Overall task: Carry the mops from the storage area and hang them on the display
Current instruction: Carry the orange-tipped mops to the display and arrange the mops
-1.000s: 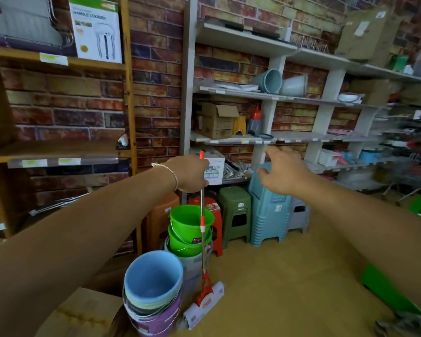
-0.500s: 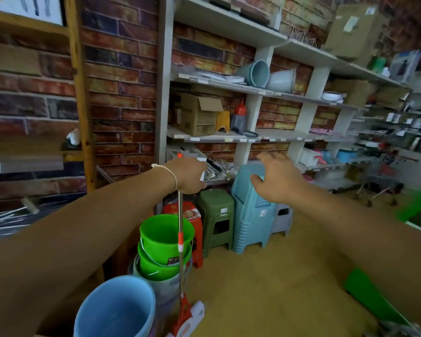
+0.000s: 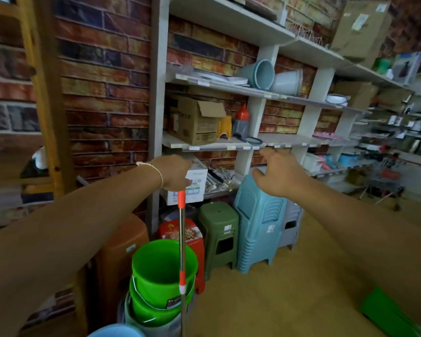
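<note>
Both hands are reaching ahead of me: my left hand (image 3: pixel 174 172) is gripping the top of the mop (image 3: pixel 181 242) by its orange handle end, fingers curled round it, while my right hand (image 3: pixel 277 173) is hovering with fingers loosely spread, holding nothing, above the stack of blue stools (image 3: pixel 258 224). Compared with a second ago, the view is swinging rightward and closing on the white shelving (image 3: pixel 216 142); the wooden rack is sliding out at the left edge, and the mop head, visible on the floor earlier, is now dropping below the frame. I am judging from this that the carry is under way and the hanging step is not yet begun, since no display hooks are showing.

Nearest, the mop shaft is running down in front of the nested green buckets (image 3: pixel 163 276), with a pale blue bucket rim (image 3: pixel 117 333) cut off at the bottom edge. Beyond these are standing a brown stool (image 3: pixel 122 251), a red stool (image 3: pixel 182 234), a green stool (image 3: pixel 219 229) and a grey stool (image 3: pixel 291 227) against the shelving. Farther still, a cardboard box (image 3: pixel 195 120) is sitting on the middle shelf.

I cannot tell whether the mop head is touching the floor. The far right aisle is blurring too much to identify its goods.
</note>
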`<state>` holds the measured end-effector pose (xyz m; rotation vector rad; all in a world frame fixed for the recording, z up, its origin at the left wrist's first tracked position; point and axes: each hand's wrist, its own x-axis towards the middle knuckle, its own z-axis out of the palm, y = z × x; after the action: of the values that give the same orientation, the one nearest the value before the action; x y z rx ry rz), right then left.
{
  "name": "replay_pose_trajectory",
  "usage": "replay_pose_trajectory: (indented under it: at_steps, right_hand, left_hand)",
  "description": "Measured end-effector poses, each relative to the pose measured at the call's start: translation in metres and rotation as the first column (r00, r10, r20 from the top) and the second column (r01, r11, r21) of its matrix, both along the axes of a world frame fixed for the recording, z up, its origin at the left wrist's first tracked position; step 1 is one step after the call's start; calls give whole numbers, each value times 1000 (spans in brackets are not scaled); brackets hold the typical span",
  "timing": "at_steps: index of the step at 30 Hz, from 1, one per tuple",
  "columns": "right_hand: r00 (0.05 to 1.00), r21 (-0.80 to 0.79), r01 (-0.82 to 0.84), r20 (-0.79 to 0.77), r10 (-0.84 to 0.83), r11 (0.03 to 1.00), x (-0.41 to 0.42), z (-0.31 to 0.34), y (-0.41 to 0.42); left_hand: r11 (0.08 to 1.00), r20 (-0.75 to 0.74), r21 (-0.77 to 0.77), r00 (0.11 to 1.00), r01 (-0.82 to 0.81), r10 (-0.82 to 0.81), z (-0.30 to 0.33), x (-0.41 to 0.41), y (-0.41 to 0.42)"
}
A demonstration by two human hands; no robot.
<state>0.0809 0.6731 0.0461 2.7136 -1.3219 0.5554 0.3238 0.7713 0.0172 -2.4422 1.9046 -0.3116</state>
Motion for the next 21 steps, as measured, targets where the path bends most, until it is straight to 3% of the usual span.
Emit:
replay_pose_trajectory:
  at_steps: [12,21]
  right_hand:
    - [975,41,-223,8,223,974,124,-36,-96]
    - [864,227,-483,-34,502,846,228,-84,-181]
  left_hand:
    - [984,-49,52,983,-172,175,-28,82,-49]
    - [863,-177,241,854,-445,490,-96,123,-93]
